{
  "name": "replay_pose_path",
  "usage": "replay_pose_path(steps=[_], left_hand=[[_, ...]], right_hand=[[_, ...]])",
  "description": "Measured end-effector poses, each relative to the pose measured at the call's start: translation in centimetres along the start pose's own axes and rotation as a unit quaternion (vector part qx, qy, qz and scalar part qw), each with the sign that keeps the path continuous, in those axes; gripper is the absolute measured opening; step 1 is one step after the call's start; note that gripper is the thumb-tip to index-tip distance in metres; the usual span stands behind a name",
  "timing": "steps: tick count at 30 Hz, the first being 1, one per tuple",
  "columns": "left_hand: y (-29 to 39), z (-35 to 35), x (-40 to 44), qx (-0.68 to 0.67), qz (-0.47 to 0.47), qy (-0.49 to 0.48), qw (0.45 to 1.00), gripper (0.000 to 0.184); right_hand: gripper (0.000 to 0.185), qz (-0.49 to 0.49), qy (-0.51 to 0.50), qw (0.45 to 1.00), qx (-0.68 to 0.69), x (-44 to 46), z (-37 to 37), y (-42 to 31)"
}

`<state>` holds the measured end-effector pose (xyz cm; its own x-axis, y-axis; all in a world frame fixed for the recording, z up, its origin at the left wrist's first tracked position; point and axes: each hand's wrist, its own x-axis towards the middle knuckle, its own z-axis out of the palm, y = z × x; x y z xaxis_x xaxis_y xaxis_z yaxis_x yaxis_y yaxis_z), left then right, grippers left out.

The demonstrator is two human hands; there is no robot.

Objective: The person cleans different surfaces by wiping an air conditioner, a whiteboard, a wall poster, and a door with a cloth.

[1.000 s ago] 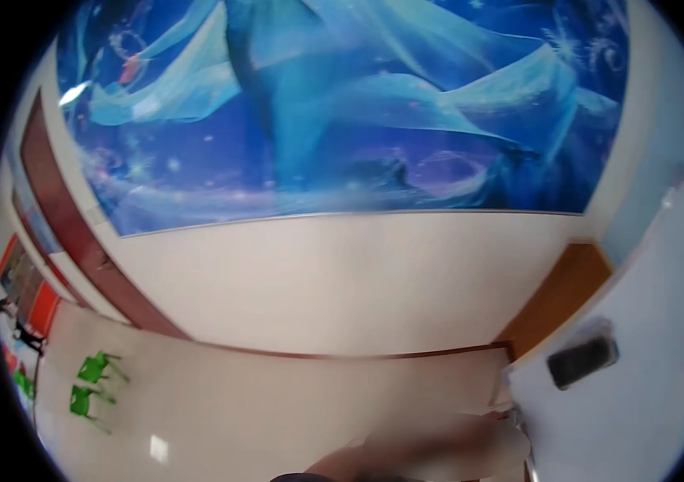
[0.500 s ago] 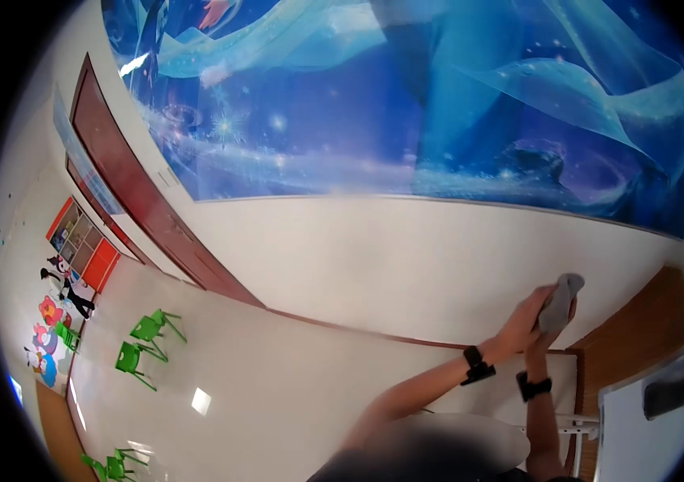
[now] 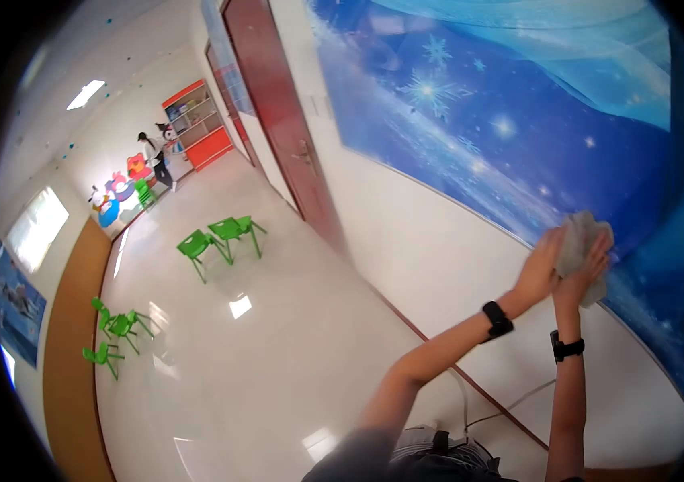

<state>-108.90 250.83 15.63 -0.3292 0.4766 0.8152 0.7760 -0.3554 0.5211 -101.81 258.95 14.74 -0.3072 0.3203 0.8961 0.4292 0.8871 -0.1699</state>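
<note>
A soft grey cloth [image 3: 573, 243] is lying bunched between the person's two hands, at the lower edge of a printed wall panel [image 3: 471, 120]. The left hand [image 3: 536, 273] is gripping its near side, and the right hand [image 3: 579, 279] is holding it from below, with the fingers spreading over the folds. Some fingertips are hiding, so I cannot tell how tightly they are closing.

In my judgement, the step in hand is holding the cloth against the panel; it is appearing to touch there, but the exact contact is not showing. From this position, the next move is calling for both hands to be keeping the folds together, and for a light, even pressure near the edge.

The cloth is looking limp and matt, with a rounded, uneven outline. The panel, on the contrary, is looking smooth and slightly shiny, and it is showing white snowflakes on deep blue. A thin, straight border is separating it from the plain white wall [image 3: 438, 249].

Black bands [image 3: 497, 320] are circling both wrists. Farther out, a dark red door [image 3: 278, 112] is carrying a metal handle [image 3: 304, 153], and the pale, glossy floor [image 3: 294, 361] is reflecting light. Green chairs [image 3: 232, 228] are standing there on slim legs, while another person [image 3: 155, 159] is standing near a red-trimmed shelf [image 3: 197, 124].
</note>
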Motion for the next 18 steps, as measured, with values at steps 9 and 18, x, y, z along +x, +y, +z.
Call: replay_pose_path(steps=[9,18], left_hand=[[-2.1,-9.0,3.9,0.333,0.059,-0.011,0.941,0.079],[2.5,-1.6,4.2,0.188,0.083,-0.066,0.976,0.083]], right_hand=[[0.055,-0.138,-0.073,0.984,0.087,7.0,5.0,-8.0],[0.057,-0.111,-0.128,0.985,0.038,5.2,-2.4,-0.6]])
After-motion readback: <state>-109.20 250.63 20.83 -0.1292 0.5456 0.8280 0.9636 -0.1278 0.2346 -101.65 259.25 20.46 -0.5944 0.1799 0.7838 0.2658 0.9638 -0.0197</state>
